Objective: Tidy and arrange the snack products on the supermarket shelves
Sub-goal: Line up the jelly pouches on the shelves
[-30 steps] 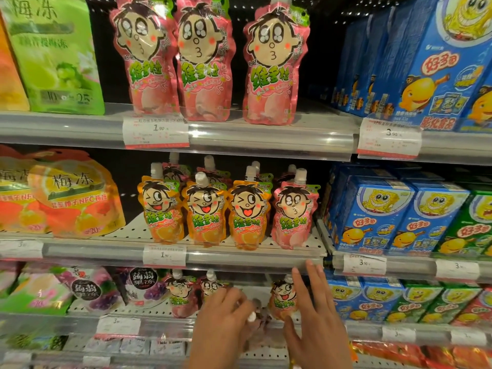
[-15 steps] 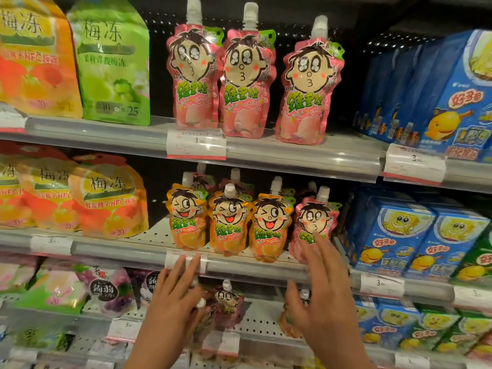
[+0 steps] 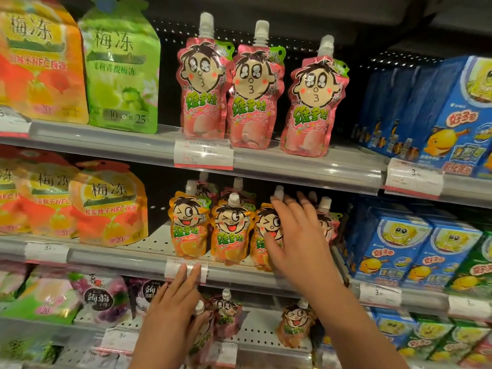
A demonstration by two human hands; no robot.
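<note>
Up at two o'clock of the left hand [image 3: 170,310], the right hand [image 3: 295,235] lies spread over the third orange spouted jelly pouch [image 3: 262,235] on the middle shelf [image 3: 119,258] (fingers straight); the left hand grips a pink pouch [image 3: 205,331] on the lower shelf.

The right hand [image 3: 295,235], fingers spread, lies across the third orange pouch [image 3: 262,235] on the middle shelf [image 3: 119,258] (beside two more), while the left hand [image 3: 170,312] holds a capped pouch [image 3: 203,326] lower down
</note>
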